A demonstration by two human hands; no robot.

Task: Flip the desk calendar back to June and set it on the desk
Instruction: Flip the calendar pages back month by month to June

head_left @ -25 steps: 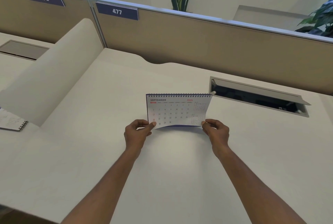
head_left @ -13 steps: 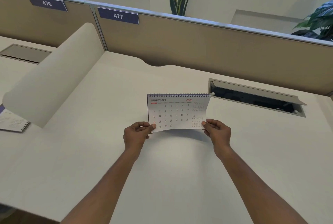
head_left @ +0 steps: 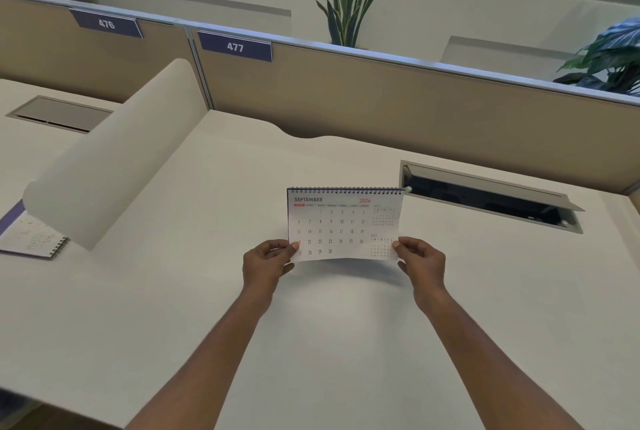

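Note:
A white spiral-bound desk calendar (head_left: 343,225) is held up above the white desk (head_left: 207,291), its front page reading SEPTEMBER 2026. The wire binding runs along its top edge. My left hand (head_left: 266,265) pinches the lower left corner of the page. My right hand (head_left: 420,261) pinches the lower right corner. The bottom edge of the page bows slightly between the two hands. The calendar's base and back pages are hidden behind the front page.
An open cable hatch (head_left: 491,199) lies in the desk to the right of the calendar. A curved white side divider (head_left: 114,159) stands at the left, with another spiral calendar (head_left: 31,239) lying beyond it. A tan partition (head_left: 381,100) labelled 477 closes the back.
The calendar has risen slightly off the desk with both hands still on its lower corners. The view has tilted up a little.

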